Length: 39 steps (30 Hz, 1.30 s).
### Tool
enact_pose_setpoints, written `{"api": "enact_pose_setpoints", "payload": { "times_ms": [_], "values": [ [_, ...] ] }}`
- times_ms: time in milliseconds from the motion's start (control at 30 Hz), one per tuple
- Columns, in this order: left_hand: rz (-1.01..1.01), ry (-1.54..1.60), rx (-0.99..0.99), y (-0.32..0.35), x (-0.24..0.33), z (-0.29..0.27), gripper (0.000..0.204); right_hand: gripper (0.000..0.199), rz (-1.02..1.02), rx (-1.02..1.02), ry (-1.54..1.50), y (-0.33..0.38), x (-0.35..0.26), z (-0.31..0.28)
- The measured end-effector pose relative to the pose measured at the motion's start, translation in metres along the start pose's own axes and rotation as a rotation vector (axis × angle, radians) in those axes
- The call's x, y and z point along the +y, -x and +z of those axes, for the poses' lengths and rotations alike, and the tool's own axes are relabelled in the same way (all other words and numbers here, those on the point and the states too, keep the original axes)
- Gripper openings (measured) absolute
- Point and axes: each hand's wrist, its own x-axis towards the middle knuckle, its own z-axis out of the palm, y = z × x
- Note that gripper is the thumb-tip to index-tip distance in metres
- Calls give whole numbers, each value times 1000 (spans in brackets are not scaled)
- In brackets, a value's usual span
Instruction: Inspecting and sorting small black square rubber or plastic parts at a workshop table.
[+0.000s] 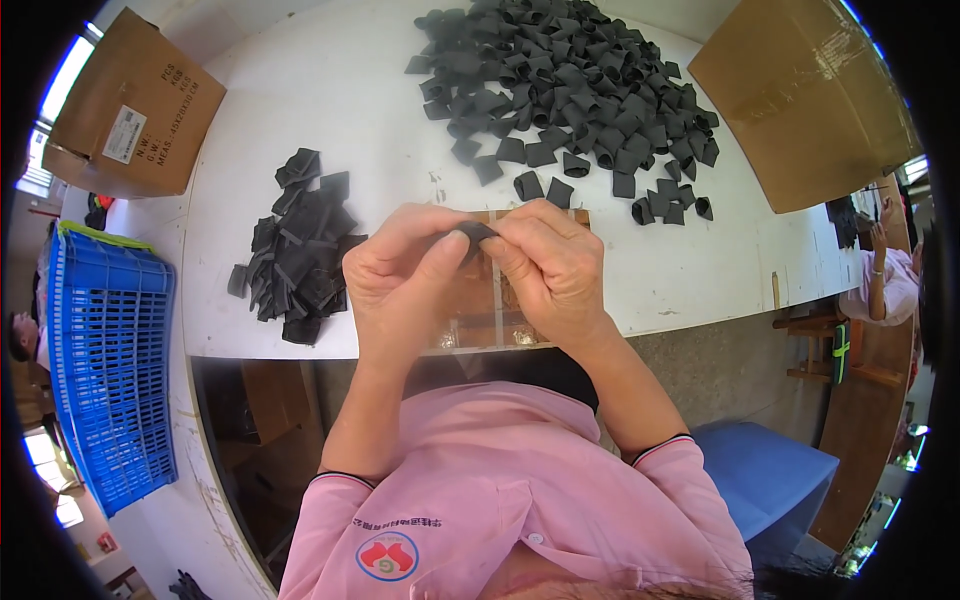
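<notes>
Between my two hands, above the table's front edge, is a small black fabric loop (474, 232). My left hand (410, 255) pinches its left side, thumb on the near face. At its right end, my right hand (550, 250) grips it between thumb and fingers. Part of the loop is hidden behind my fingers. Under my hands lies a brown board (485, 300) with strips of clear tape. To the left is a pile of flat black fabric pieces (295, 250). A large heap of black fabric loops (590, 90) spreads across the far middle and right.
Cardboard boxes stand at the far left (150, 110) and far right (800, 100) of the white table (370, 100). A blue plastic crate (115, 370) is at the left. Beside me on the right is a blue stool (765, 470). Another person's arm (878, 270) shows at the right edge.
</notes>
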Motion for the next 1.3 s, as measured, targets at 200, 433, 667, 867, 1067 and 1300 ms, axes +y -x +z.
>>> {"api": "enact_pose_setpoints", "payload": {
  "times_ms": [200, 433, 667, 867, 1067, 1300],
  "values": [
    [203, -266, 45, -6, 0, 0, 15, 10, 55, -50, -24, -8, -7, -4],
    [331, -365, 48, -3, -9, -4, 12, 12, -2, -54, -47, -5, 0, 3],
    [100, -168, 152, 8, -22, -22, 20, 12, -73, -206, 96, -19, -3, -8],
    [187, -157, -43, -3, -7, -6, 15, 10, 128, -165, -150, -10, -5, -6],
    [237, -370, 38, -3, -3, -5, 11, 8, 161, -186, -272, -8, 1, -2],
    [238, -216, 64, -4, -21, -14, 14, 8, 36, -203, -42, -23, -5, -12]
  ]
}}
